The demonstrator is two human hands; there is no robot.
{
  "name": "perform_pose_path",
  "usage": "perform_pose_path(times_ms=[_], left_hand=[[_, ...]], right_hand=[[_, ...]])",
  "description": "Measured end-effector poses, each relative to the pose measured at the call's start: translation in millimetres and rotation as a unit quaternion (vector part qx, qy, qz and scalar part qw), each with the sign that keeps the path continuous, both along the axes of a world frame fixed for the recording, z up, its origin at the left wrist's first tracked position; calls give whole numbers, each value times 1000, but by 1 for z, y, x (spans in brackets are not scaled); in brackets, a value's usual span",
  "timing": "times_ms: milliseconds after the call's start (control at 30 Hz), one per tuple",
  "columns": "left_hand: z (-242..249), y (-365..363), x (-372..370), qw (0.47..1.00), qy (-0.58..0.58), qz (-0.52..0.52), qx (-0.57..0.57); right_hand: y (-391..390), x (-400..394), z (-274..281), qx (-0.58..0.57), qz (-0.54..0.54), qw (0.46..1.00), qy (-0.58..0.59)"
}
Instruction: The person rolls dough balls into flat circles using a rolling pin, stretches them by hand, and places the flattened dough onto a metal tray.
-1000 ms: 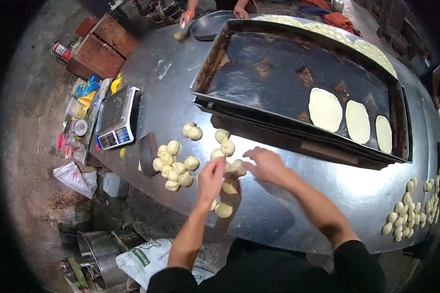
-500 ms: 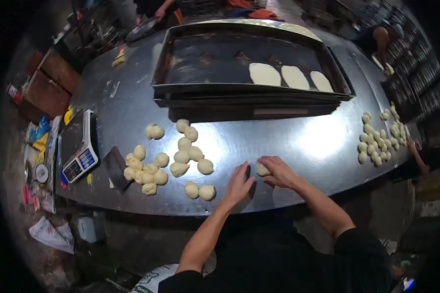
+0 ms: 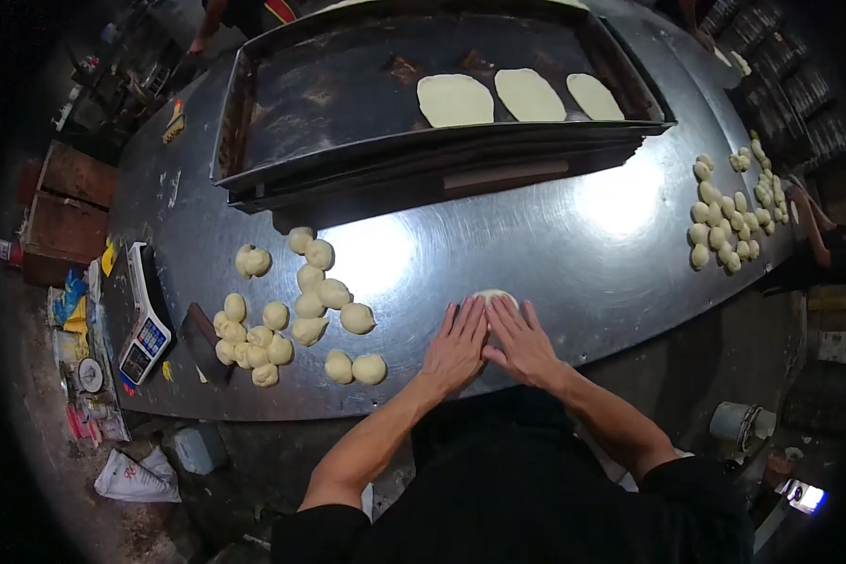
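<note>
My left hand [image 3: 456,343] and my right hand [image 3: 524,346] lie side by side near the table's front edge, fingers stretched out flat and pointing away from me. Under their fingertips is a piece of pale dough [image 3: 491,294]; only its far rim shows, the rest being covered by the hands. Left of my hands, two dough balls [image 3: 368,368] sit together, with a loose group of dough balls [image 3: 333,293] behind them. A tighter cluster of dough balls [image 3: 258,350] lies farther left.
A large dark baking tray [image 3: 442,141] on the steel table [image 3: 461,235] holds three flattened dough pieces [image 3: 530,96]. A dough scraper [image 3: 205,343] and a digital scale [image 3: 148,338] stand left. More dough balls [image 3: 724,226] lie at right, near another person's arm [image 3: 811,221].
My hands have come together and flattened over the dough, which my right hand was cupping before. The view has shifted, so the tray appears higher and more to the left.
</note>
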State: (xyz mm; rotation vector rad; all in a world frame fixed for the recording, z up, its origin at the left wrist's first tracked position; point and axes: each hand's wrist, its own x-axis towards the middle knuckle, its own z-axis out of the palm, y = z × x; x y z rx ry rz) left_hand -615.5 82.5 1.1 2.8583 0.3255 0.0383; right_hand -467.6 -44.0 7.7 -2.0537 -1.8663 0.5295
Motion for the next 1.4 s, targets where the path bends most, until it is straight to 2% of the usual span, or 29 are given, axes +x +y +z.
perform_pose_path(times_ms=[67,100,133,200,233,267,300,333,367,400,433,500,567,667,767,800,833,867,933,967,1000,1033,1067,1133,1200,1267,1300,1367,1400], left_hand=[[-10,1,-7,999,-35,21,4],[-4,-2,-12,1000,-17,22,-6],[4,-1,-11,1000,-3,23,-10],[22,2,1,999,17,30,-11],[28,0,12,998,20,33,-45],[30,-7,19,995,28,37,-84],[8,-14,24,993,-11,23,-113],[4,-19,27,993,-8,29,-117],[0,-18,32,994,5,24,-102],[-1,-13,37,996,16,14,-84],[3,-10,40,995,36,7,-89],[13,-11,40,993,28,17,-114],[12,-15,38,990,16,15,-137],[2,-51,24,993,-1,24,-114],[21,-56,20,990,5,44,-135],[27,-41,21,980,25,9,-195],[31,-30,15,966,48,-29,-253],[31,-24,0,966,49,-31,-251],[26,-11,-20,945,-174,155,-230],[18,-10,-20,945,-175,155,-227],[4,-8,-17,956,-143,217,-134],[-4,-4,-10,954,-109,278,-41],[-13,1,-5,953,-106,279,-41],[-15,25,22,951,-101,292,-9],[-18,63,52,950,-102,295,-30],[-22,100,80,945,-118,303,25],[-14,116,92,945,-118,303,26],[11,136,106,954,16,298,-21],[12,139,107,955,13,295,-18]], right_hand=[[-9,13,-2,-8,46,993,-105],[-6,18,7,-30,49,993,-100],[-3,28,22,-36,50,994,-94],[16,62,42,-84,104,990,30],[28,92,23,-98,48,985,137],[51,114,22,-12,-39,991,127],[80,138,22,74,-123,983,114],[110,160,22,130,-142,980,48],[142,183,13,264,-79,951,-142],[153,198,16,108,-48,977,-180],[156,205,9,65,-26,976,-204],[158,203,-8,31,-5,971,-238],[140,187,-23,149,-23,974,-170],[96,130,-24,193,-10,963,-186],[66,91,-13,149,9,972,-180],[57,85,-3,148,9,972,-182],[49,78,11,98,19,987,-125],[43,73,19,48,28,996,-68],[16,59,20,31,31,997,-57],[4,50,19,11,32,999,-42],[2,45,17,14,34,998,-42],[1,43,14,59,7,990,-125],[2,42,9,100,-21,974,-203],[29,64,2,71,-33,976,-201],[65,85,3,26,-43,980,-190],[95,110,4,75,-30,976,-201],[104,121,3,67,29,979,-188],[112,140,11,84,156,968,-179],[108,143,13,88,153,967,-182]])
